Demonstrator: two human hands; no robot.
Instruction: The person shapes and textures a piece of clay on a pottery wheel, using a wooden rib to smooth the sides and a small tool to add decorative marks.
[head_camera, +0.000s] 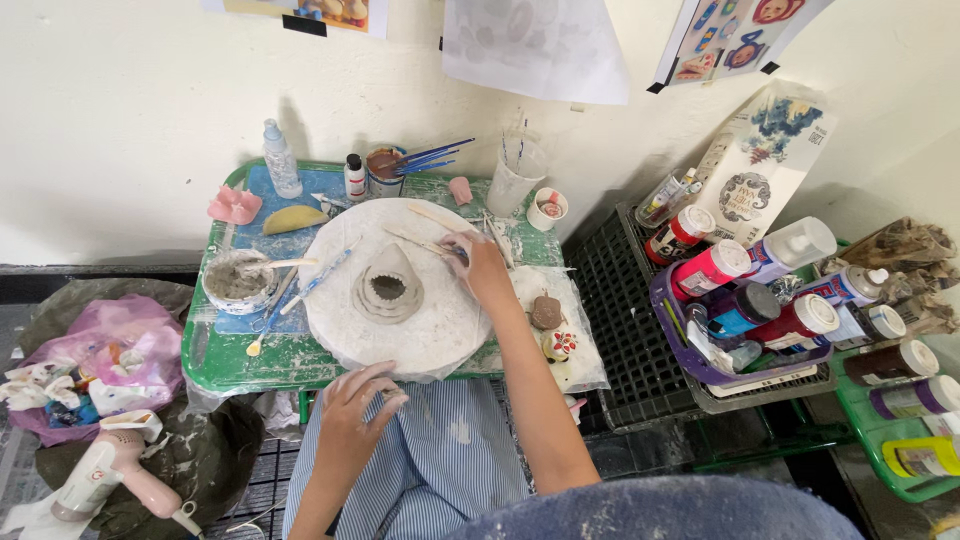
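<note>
1. From my remote seat I log the right hand (478, 262) at the far right edge of the round white plaster-dusted work board (400, 330). Its grip is closed on the end of a thin wooden stick tool (415, 241), which lies across the board's far side.
2. The left hand (358, 412) rests at the board's near edge, over a lap in blue-and-white striped cloth (445, 465). Its fingers are curled loosely; I cannot tell whether they hold anything.
3. A grey cone-shaped clay piece with a notched round opening (388, 285) sits at the board's centre, just left of the right hand and apart from it.
4. The board lies on a small green tabletop (215, 368).
5. On its left: a white bowl of grey clay slip (238, 281) with a tool resting in it, and blue-handled brushes (320, 281) between bowl and board.
6. Along the far edge: a clear plastic bottle (280, 160), a small white bottle with a black cap (354, 177), a cup of paintbrushes (385, 170) and a clear plastic cup (517, 175).
7. Right of the board: a brown clay lump (545, 312) and a small painted figure (558, 345) on white cloth.
8. Further right: a purple tray (665, 310) of paint bottles on a black crate (620, 320).
9. On the floor at left: a pale pink hair dryer (105, 475).
</note>
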